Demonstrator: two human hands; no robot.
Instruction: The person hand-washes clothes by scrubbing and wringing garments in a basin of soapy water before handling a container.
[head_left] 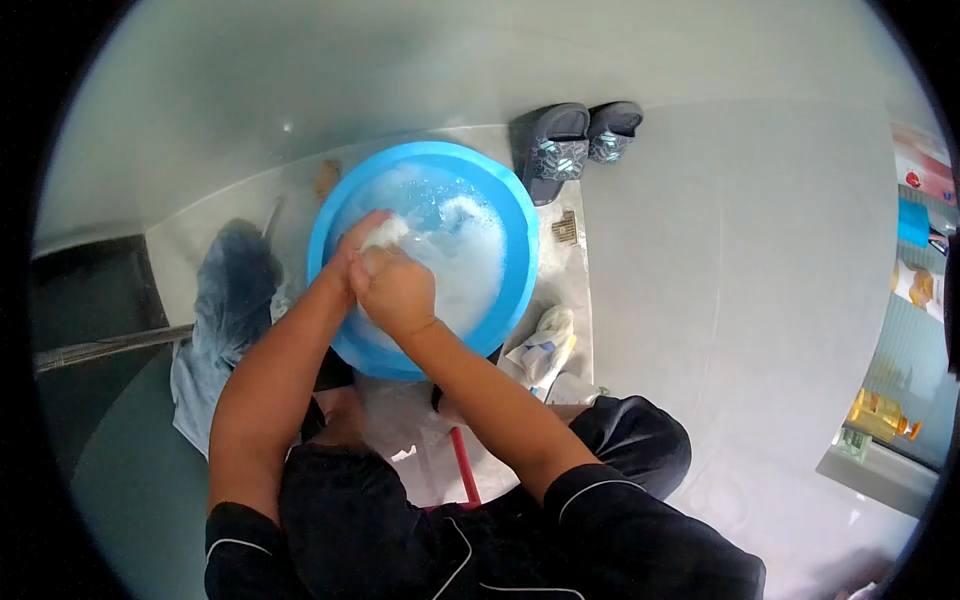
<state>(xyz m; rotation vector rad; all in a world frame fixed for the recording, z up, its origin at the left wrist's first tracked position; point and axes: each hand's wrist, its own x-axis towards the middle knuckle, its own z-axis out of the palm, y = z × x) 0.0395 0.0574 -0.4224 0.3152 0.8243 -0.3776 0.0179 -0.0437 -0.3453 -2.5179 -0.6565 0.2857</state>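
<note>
A round blue basin (526, 238) holds cloudy, sudsy water (465, 265) with white foam on top. Over its left half, my two hands are pressed together around a small white, foam-covered cloth (388, 233), whose shape is mostly hidden. My left hand (356, 240) lies along the far left side of the cloth, its fingers partly covered. Closed like a fist, my right hand (398, 292) grips it from the near side and touches my left hand.
Dark patterned slippers (560, 150) lean by the wall beyond the basin, near a floor drain (565, 228). A blue-grey garment (225, 310) hangs at left. A crumpled white plastic bag (545, 348) lies right of the basin. Shelves at far right hold a yellow bottle (880, 413).
</note>
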